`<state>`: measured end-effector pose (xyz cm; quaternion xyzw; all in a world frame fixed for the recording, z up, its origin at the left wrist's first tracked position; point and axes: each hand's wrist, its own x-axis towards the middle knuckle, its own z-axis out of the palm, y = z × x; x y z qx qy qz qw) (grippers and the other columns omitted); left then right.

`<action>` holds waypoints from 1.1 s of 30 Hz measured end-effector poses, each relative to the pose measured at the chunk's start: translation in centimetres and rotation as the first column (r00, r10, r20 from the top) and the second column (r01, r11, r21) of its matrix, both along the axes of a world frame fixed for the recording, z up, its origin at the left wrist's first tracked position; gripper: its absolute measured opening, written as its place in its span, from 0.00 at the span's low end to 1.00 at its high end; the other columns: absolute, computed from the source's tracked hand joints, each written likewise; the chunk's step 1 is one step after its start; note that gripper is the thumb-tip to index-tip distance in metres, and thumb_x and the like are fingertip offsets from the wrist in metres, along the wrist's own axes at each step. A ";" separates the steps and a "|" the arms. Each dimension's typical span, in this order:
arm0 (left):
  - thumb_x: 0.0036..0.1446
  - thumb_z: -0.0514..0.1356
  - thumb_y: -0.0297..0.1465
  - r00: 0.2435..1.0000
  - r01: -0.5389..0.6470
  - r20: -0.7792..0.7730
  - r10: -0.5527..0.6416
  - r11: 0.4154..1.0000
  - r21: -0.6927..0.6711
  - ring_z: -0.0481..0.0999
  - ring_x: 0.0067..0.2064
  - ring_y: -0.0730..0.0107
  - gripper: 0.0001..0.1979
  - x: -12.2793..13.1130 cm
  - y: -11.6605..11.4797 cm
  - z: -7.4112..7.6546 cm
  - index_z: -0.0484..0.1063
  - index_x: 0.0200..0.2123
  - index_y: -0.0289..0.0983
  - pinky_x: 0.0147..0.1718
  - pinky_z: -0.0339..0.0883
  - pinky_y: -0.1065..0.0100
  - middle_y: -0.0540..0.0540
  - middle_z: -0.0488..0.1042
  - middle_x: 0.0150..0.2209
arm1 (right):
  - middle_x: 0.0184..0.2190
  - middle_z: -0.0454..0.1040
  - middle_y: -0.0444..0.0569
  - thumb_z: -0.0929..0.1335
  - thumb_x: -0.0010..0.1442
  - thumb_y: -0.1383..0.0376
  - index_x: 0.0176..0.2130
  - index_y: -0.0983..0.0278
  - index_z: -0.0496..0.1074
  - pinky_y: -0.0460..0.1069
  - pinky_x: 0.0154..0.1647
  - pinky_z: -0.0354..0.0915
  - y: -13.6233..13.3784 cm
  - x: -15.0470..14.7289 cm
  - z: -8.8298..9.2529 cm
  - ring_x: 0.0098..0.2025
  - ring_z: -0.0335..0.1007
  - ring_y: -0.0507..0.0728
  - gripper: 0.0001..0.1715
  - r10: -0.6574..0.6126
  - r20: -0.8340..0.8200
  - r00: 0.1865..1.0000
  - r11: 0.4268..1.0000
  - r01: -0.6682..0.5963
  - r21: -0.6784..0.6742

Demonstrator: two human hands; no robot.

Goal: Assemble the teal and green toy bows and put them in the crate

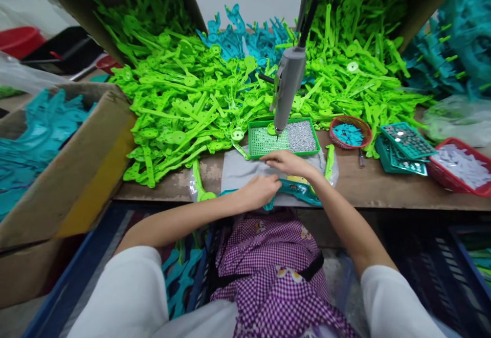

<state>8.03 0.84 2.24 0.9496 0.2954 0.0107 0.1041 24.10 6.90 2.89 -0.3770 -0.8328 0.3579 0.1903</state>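
My left hand [261, 193] is closed on a teal plastic part [297, 189] at the table's front edge. Just beyond it, my right hand [286, 163] reaches across at the near rim of a green tray [251, 141], fingers bent together; whatever they hold is hidden. One half of the tray is a perforated grid, the other is filled with small silvery pieces [301, 136]. Above the tray hangs a grey electric screwdriver [288, 85], its thin bit pointing down. Under my hands lies a grey cloth [238, 166], with bright green arms [197, 177] on either side.
Heaped green plastic parts [184, 97] and teal parts [233, 36] fill the back. To the right stand a red basket of blue pieces [348, 134], stacked teal trays [406, 141] and a red basket of white pieces [460, 164]. A cardboard box [88, 174] flanks the left.
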 end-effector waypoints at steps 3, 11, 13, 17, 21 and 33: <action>0.52 0.59 0.25 0.982 -0.147 0.071 0.175 0.943 -0.299 0.76 0.31 0.65 0.06 0.3 1.7 0.0 0.76 0.32 0.34 0.33 0.67 0.66 0.44 0.77 0.32 | 0.39 0.78 0.49 0.64 0.63 0.66 0.43 0.64 0.75 0.47 0.39 0.66 -3.4 2.4 0.1 0.39 0.73 0.53 0.12 -0.299 -0.141 0.944 0.943 0.315 0.109; 0.48 0.63 0.24 0.725 -0.249 -0.096 0.682 0.131 -0.960 0.75 0.24 0.75 0.03 0.4 3.3 -1.3 0.72 0.25 0.32 0.28 0.70 0.72 0.51 0.74 0.21 | 0.32 0.75 0.50 0.65 0.63 0.57 0.43 0.66 0.69 0.51 0.37 0.60 -14.9 -0.7 -4.8 0.34 0.70 0.56 0.14 -0.431 -0.061 0.900 0.749 0.395 0.533; 0.47 0.65 0.23 0.669 -0.230 -0.138 0.730 0.027 -0.973 0.75 0.24 0.76 0.04 0.3 3.2 -1.4 0.72 0.24 0.32 0.28 0.71 0.73 0.51 0.74 0.21 | 0.33 0.75 0.51 0.66 0.62 0.57 0.44 0.67 0.69 0.51 0.37 0.58 -15.5 -2.4 -5.8 0.35 0.70 0.56 0.16 -0.439 -0.035 0.898 0.707 0.369 0.603; 0.46 0.66 0.23 0.599 -0.238 -0.197 0.776 -0.063 -0.969 0.73 0.24 0.79 0.05 0.2 3.1 -1.5 0.72 0.24 0.32 0.29 0.70 0.75 0.52 0.73 0.21 | 0.33 0.76 0.49 0.64 0.64 0.60 0.42 0.66 0.70 0.51 0.37 0.55 -14.7 -4.2 -5.8 0.34 0.69 0.55 0.12 -0.502 0.009 0.865 0.696 0.398 0.598; 0.44 0.68 0.24 0.569 -0.205 -0.178 0.803 -0.071 -0.976 0.73 0.25 0.79 0.06 0.0 3.1 -1.4 0.73 0.24 0.31 0.31 0.70 0.74 0.52 0.73 0.22 | 0.29 0.75 0.46 0.63 0.64 0.66 0.34 0.63 0.70 0.51 0.39 0.55 -13.8 -3.5 -4.7 0.32 0.69 0.54 0.08 -0.513 0.048 0.857 0.782 0.443 0.439; 0.46 0.66 0.23 0.567 -0.169 -0.172 0.805 -0.090 -0.981 0.73 0.24 0.78 0.04 -0.1 3.2 -1.9 0.72 0.25 0.30 0.30 0.69 0.73 0.49 0.74 0.21 | 0.30 0.75 0.46 0.68 0.58 0.59 0.41 0.60 0.67 0.48 0.28 0.56 -12.9 -2.9 -2.1 0.30 0.71 0.57 0.12 -0.558 0.181 0.810 0.826 0.564 0.024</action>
